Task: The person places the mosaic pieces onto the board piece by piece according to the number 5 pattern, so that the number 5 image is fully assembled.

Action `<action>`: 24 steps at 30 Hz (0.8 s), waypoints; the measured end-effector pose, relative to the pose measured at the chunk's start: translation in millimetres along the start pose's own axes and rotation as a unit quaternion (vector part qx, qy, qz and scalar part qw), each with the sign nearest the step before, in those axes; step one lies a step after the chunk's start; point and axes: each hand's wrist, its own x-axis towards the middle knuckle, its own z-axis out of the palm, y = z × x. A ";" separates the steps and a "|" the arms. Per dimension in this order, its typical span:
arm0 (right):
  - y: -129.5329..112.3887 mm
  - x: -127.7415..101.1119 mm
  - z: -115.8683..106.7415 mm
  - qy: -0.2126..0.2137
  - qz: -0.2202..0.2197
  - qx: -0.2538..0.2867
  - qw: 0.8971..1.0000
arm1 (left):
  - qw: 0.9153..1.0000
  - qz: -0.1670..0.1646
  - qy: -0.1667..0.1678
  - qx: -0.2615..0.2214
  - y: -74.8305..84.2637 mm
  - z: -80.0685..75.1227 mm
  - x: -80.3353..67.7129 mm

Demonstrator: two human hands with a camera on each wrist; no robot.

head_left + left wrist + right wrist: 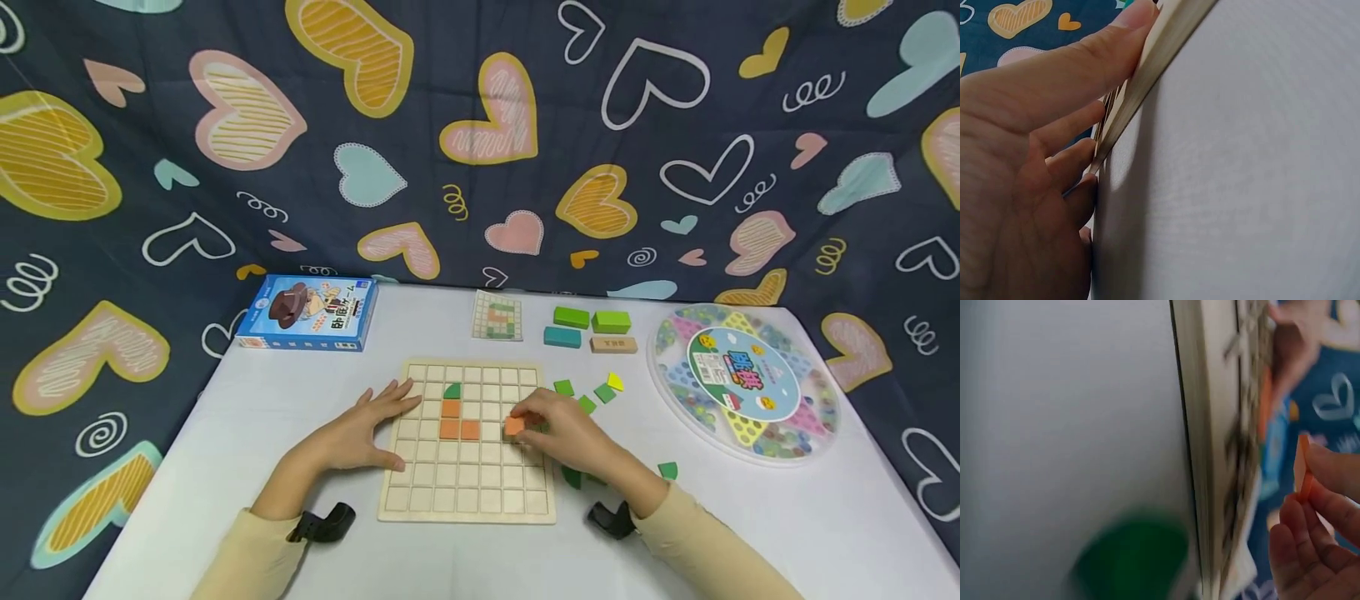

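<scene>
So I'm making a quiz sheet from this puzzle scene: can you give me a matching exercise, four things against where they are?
Things:
1. orange tile
2. green tile
3. blue game box
4. round marble game

Places:
A. far right of the table
B. pinched in the right hand
C. far left, behind the wooden grid board
D. on the board, above the laid orange tiles

Pairs: 1-B, 2-D, 3-C, 4-A

The board's [468, 492] lower rows are left open. Its left edge is blocked by the left hand [371, 429], its right flank by green tiles [588, 396].
</scene>
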 end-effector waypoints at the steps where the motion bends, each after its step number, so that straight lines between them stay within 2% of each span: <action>1: -3.1 6.0 5.8 -0.013 -0.010 -0.012 1.000 | 1.000 0.002 0.000 0.000 -0.3 0.6 0.1; 5: -10.3 23.2 23.2 -0.048 -0.041 -0.080 0.995 | 1.000 0.008 0.001 0.001 -1.0 1.7 0.4; 8: -13.3 28.9 29.0 -0.053 -0.050 -0.116 0.991 | 1.000 0.008 0.002 0.003 -1.3 0.8 0.2; 11: -15.7 30.3 29.8 -0.047 -0.042 -0.126 0.990 | 1.000 0.007 0.003 0.005 -1.4 -0.3 0.5; 19: -17.3 30.2 25.9 -0.047 -0.016 -0.105 0.993 | 1.000 0.007 0.004 0.008 -0.4 -0.8 3.6; 24: -5.2 28.2 14.4 -0.039 0.000 -0.040 0.998 | 1.000 0.003 0.000 0.003 -1.0 1.0 1.8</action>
